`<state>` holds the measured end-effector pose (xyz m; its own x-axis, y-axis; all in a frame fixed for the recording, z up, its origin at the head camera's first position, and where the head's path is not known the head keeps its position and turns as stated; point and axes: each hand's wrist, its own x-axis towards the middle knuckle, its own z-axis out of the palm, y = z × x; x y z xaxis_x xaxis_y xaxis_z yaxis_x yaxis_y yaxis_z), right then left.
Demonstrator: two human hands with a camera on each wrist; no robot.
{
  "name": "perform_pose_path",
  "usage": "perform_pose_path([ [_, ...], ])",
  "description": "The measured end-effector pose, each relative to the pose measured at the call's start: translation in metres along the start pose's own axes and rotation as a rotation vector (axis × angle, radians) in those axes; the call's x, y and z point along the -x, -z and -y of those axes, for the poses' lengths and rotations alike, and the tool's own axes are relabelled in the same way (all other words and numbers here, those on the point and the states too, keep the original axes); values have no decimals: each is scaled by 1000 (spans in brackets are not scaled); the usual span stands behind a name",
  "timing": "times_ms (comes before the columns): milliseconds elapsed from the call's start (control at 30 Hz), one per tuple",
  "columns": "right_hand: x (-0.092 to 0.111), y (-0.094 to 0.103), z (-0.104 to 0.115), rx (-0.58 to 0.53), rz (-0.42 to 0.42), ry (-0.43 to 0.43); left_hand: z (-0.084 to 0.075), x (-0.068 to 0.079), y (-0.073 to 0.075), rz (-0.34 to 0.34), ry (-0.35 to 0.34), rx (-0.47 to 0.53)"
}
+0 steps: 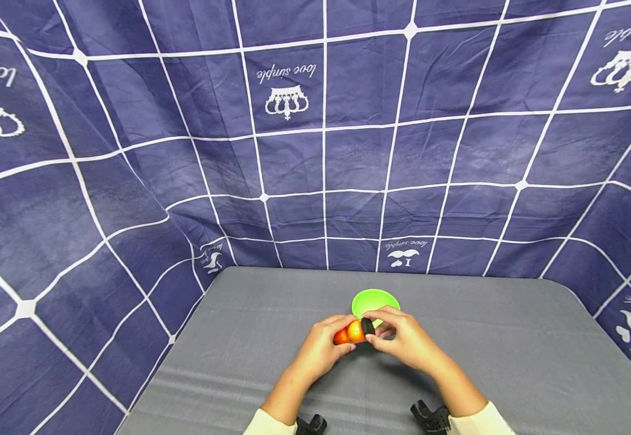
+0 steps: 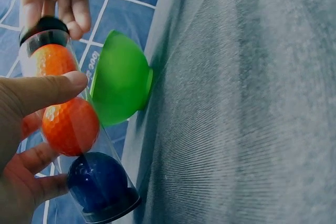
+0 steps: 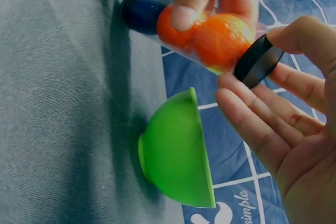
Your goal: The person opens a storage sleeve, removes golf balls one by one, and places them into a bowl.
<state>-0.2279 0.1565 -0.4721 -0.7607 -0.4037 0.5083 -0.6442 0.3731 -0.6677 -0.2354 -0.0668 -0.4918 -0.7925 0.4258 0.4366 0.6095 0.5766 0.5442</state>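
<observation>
- A clear tube (image 2: 109, 148) is held up over the surface, slantwise, with its capped end higher than its dark end.
- Two dimpled orange balls (image 2: 71, 126) and one glossy dark blue ball (image 2: 97, 181) are seen in a row through its wall; the blue one is lodged at the end away from the cap.
- The near end is topped by a black cap (image 3: 258, 61); whether it is fully seated cannot be told.
- The tube's middle is grasped by the left hand (image 1: 321, 343), its thumb laid across the wall beside the orange balls, with the blue end left jutting past the grip.
- The cap is pinched between the thumb and fingers of the right hand (image 1: 405, 339), so that the tube is spanned between both hands.
- Just beyond the hands, a bright green bowl (image 1: 368, 298) is set upright on the surface.
- The surface (image 1: 239, 362) is covered in plain grey cloth, lightly creased towards the left front.
- The space behind and at both sides is enclosed by hanging blue fabric (image 1: 359, 157), patterned with white grid lines, crowns, moustaches and lettering.
- Pale sleeves (image 1: 269, 424) and black wrist devices (image 1: 431, 417) are worn on the forearms.
</observation>
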Motion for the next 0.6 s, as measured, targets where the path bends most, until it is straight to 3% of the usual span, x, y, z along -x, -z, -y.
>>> perform_pose_path([
  [233,0,0,1,8,-2,-23,1,0,0,-34,-24,-4],
  [400,-1,-1,2,11,-8,-53,0,-1,-1,-32,8,3],
  [600,-3,-3,2,19,-48,-28,-1,-1,-1,-53,29,3],
])
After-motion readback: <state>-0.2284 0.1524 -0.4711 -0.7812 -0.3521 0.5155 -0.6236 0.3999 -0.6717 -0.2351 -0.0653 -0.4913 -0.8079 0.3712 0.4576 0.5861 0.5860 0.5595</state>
